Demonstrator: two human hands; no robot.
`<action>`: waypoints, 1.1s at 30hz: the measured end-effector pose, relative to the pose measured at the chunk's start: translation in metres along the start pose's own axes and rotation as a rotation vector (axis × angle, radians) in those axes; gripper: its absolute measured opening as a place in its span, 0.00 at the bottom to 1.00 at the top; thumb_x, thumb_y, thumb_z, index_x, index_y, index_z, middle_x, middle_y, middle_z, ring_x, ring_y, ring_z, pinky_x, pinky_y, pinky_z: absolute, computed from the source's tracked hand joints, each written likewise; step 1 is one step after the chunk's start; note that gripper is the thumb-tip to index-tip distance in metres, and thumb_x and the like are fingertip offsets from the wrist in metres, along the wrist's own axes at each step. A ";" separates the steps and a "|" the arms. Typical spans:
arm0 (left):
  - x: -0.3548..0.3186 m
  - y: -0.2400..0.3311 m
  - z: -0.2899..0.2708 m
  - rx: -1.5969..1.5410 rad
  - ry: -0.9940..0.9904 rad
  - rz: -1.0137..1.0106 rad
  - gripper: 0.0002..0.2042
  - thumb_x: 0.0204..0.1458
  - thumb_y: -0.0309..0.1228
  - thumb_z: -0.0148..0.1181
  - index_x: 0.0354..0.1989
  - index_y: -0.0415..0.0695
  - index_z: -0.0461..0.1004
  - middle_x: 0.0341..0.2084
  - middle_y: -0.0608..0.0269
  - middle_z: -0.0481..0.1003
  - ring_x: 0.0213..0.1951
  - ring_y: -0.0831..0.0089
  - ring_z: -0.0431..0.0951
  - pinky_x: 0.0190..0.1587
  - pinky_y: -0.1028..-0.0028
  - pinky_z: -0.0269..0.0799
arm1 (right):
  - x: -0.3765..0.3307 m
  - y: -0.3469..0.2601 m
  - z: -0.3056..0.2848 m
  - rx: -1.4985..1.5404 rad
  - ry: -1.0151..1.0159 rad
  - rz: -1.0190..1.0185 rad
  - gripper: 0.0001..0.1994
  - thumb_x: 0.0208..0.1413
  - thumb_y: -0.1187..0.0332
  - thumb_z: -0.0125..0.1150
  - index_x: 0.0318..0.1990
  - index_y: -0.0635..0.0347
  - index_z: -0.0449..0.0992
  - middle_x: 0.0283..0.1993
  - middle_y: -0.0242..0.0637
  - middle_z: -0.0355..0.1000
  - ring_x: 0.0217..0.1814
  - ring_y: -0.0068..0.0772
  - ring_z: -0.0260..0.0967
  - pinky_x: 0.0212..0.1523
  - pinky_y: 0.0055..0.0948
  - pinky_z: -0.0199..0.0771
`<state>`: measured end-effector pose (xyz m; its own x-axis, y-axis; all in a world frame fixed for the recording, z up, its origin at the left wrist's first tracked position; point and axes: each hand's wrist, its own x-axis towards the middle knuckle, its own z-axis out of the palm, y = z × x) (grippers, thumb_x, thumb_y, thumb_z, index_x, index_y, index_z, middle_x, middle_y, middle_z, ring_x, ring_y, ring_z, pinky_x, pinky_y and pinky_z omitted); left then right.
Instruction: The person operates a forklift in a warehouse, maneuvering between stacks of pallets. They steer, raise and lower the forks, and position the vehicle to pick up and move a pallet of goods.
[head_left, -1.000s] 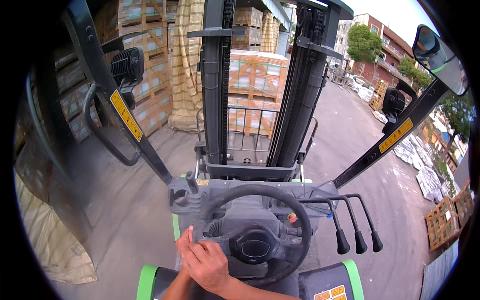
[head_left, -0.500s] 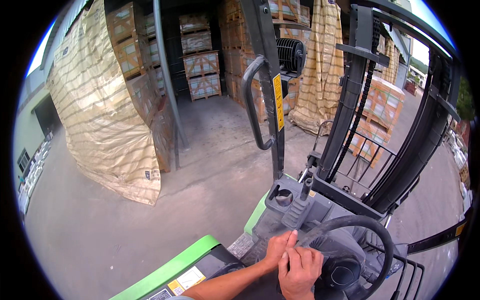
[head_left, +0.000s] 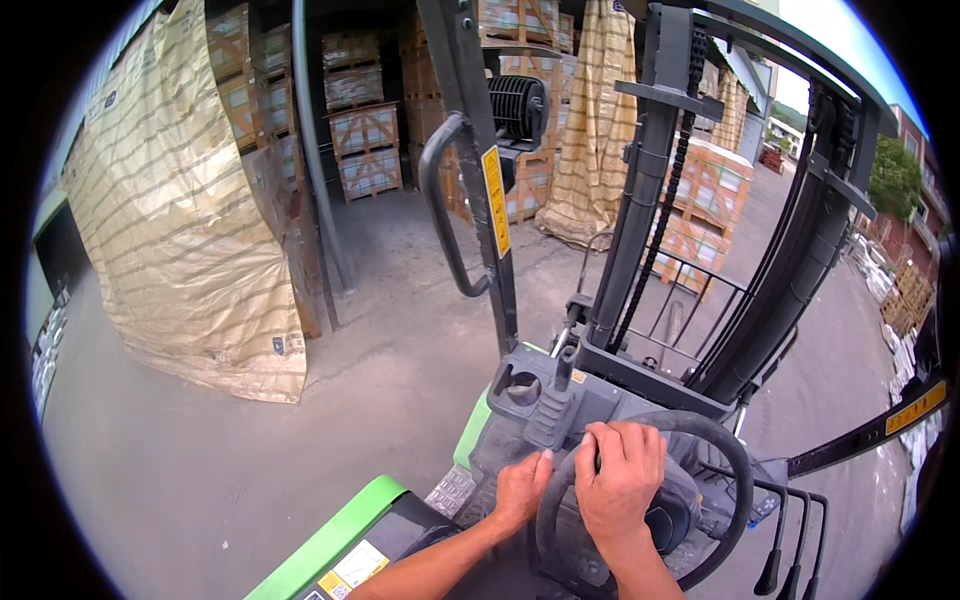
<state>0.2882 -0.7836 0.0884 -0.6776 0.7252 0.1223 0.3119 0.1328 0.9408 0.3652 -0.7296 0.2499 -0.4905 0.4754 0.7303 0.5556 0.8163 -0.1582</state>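
Observation:
A black steering wheel of a forklift stands in front of me. My right hand is closed over the upper left of its rim, knuckles up. Just left of the rim is my left hand, fingers curled and thumb pointing up. Its fingertips are hidden, so whether it grips anything cannot be made out. Ahead of the hands, the grey dashboard carries a short upright lever and a round cup holder.
Black control levers stand right of the wheel. Beyond rises the forklift mast, with a grab handle on the left pillar. Wooden crates are stacked in the open shed, a striped tarp hanging beside them. More crates stand outside.
The view has swung right, so the surroundings shift left. My hands have separated: the right has moved forward on the rim, and the left now sits apart to its left. The wheel looks turned.

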 end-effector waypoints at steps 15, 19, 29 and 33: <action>-0.021 0.056 0.021 -0.042 0.071 -0.093 0.20 0.66 0.34 0.52 0.22 0.35 0.66 0.13 0.47 0.61 0.17 0.62 0.54 0.22 0.59 0.57 | -0.019 0.132 -0.157 -0.158 0.108 0.327 0.08 0.49 0.79 0.64 0.38 0.61 0.78 0.37 0.40 0.72 0.40 0.45 0.68 0.42 0.40 0.68; -0.017 0.047 0.021 -0.060 0.077 -0.103 0.21 0.67 0.35 0.52 0.21 0.36 0.64 0.12 0.51 0.58 0.17 0.68 0.53 0.21 0.61 0.56 | -0.076 0.120 -0.183 -0.115 0.004 0.467 0.06 0.55 0.75 0.60 0.40 0.64 0.77 0.41 0.44 0.71 0.44 0.45 0.68 0.47 0.41 0.69; -0.011 0.045 0.019 0.006 0.071 -0.093 0.22 0.67 0.36 0.52 0.20 0.37 0.63 0.11 0.57 0.57 0.18 0.73 0.53 0.20 0.63 0.55 | -0.125 0.166 -0.247 -0.558 -0.089 0.554 0.10 0.63 0.76 0.52 0.47 0.71 0.75 0.53 0.50 0.73 0.58 0.55 0.69 0.58 0.46 0.69; -0.012 0.043 0.022 -0.034 0.071 -0.096 0.22 0.67 0.37 0.51 0.20 0.37 0.64 0.11 0.58 0.57 0.18 0.74 0.53 0.20 0.64 0.55 | -0.158 0.159 -0.245 -0.605 -0.072 0.564 0.08 0.63 0.79 0.52 0.46 0.71 0.73 0.50 0.50 0.72 0.53 0.51 0.70 0.55 0.39 0.71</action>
<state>0.3243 -0.7716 0.1207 -0.7492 0.6603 0.0519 0.2214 0.1757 0.9592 0.6952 -0.7548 0.2722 -0.0607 0.7974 0.6004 0.9860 0.1415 -0.0882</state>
